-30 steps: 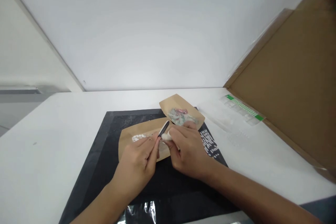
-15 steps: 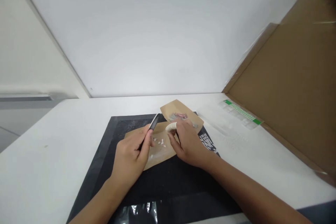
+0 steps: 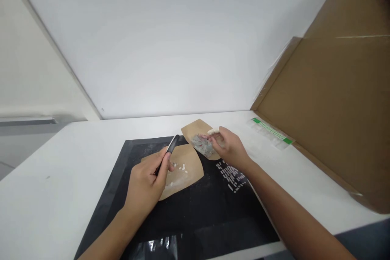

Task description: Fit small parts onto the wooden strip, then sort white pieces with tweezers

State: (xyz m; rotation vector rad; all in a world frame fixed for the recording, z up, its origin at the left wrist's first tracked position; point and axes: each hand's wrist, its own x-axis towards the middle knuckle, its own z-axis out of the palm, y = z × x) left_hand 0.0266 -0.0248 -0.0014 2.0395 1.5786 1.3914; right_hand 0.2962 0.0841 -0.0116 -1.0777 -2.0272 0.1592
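Observation:
My left hand (image 3: 149,174) is closed around a slim black tool (image 3: 173,144) with a pale edge; its exact kind does not show. Beneath that hand lies a brown paper sheet (image 3: 191,162) with several small white pieces (image 3: 183,167) on it. My right hand (image 3: 230,146), its index finger wrapped in a white covering (image 3: 213,131), reaches over a second brown paper (image 3: 191,129). Thumb and fingers there are drawn together at a pile of grey, clear-looking scraps (image 3: 201,145) with some reddish bits. What they pinch, if anything, is too small to tell.
A black mat (image 3: 195,215) lies under the papers on a white table (image 3: 55,195). Rows of small white pieces (image 3: 231,176) are laid out at its right. A clear strip with a green label (image 3: 272,131) lies by the brown cardboard panel (image 3: 335,122).
My right hand has moved right and away from the first paper to the pile on the second one. My left hand still holds the black tool. The view has shifted slightly.

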